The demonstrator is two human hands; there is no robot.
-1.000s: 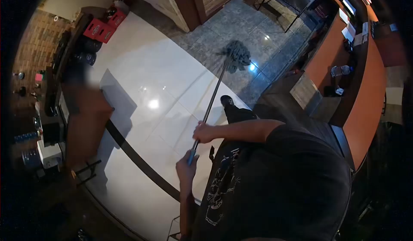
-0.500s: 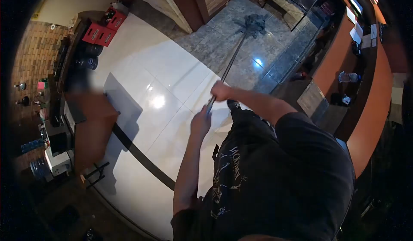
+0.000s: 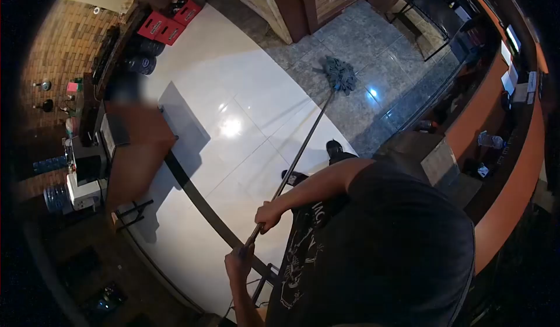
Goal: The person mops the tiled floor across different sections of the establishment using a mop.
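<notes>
A long-handled mop (image 3: 308,137) runs slantwise across the view, with its dark stringy mop head (image 3: 340,75) resting on the grey tiles. My left hand (image 3: 239,263) is wrapped round the handle near its top end. A little further down the shaft, my right hand (image 3: 268,216) also grips it, with the fingers closed. The handle passes over the white floor (image 3: 233,152) close to my feet, where two dark shoes (image 3: 294,177) show.
Along the right runs an orange-brown counter (image 3: 516,169) with papers and a bottle. A brown desk (image 3: 143,128) stands at left, with red crates (image 3: 160,26) beyond. A wooden post (image 3: 297,6) and a dark table (image 3: 434,12) are at the back.
Both hands have pulled the mop back toward my body, and the mop head has slid nearer over the grey tiles. The view has shifted slightly.
</notes>
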